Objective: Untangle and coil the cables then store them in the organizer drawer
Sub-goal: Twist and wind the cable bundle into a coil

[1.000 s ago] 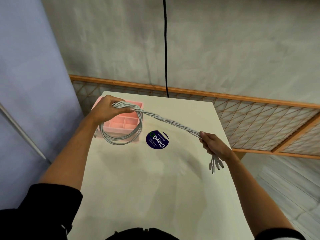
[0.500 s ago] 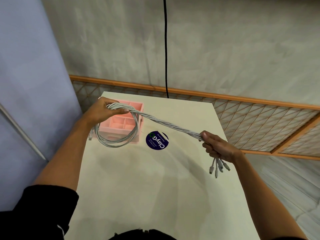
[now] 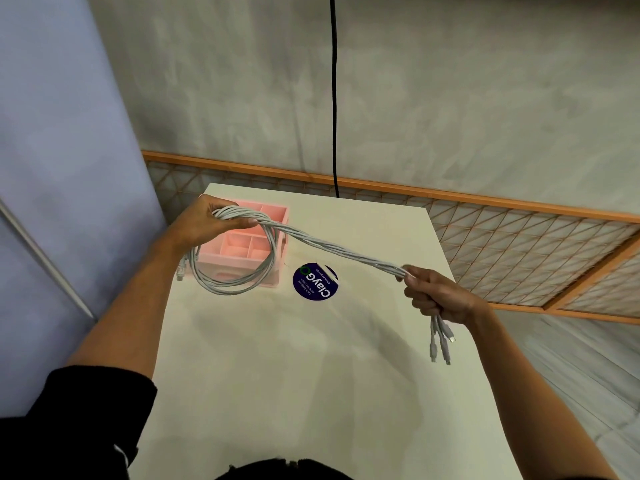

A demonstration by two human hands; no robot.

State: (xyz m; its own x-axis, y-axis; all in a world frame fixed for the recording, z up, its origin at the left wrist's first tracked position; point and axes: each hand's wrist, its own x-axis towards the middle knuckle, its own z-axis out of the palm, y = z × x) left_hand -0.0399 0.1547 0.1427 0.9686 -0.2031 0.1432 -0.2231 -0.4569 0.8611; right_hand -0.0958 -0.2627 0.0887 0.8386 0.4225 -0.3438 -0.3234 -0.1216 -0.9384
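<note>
A bundle of several white cables point(image 3: 332, 249) stretches twisted between my two hands above the white table point(image 3: 294, 375). My left hand point(image 3: 204, 221) grips one end, where the cables hang in a loop point(image 3: 235, 285) in front of the pink organizer drawer point(image 3: 242, 249). My right hand point(image 3: 438, 296) is closed on the other end, and the plug ends point(image 3: 441, 341) dangle below it. The drawer sits at the table's far left with open compartments; the loop and my left hand hide part of it.
A round dark blue sticker point(image 3: 315, 281) lies on the table right of the drawer. A black cord point(image 3: 334, 98) hangs down the grey wall behind the table. A wooden lattice screen point(image 3: 519, 244) runs along the far and right sides. A lilac panel point(image 3: 62, 168) stands at the left.
My right hand has moved right and a little lower, drawing the twisted bundle longer. My left hand and the loop have shifted slightly left over the drawer.
</note>
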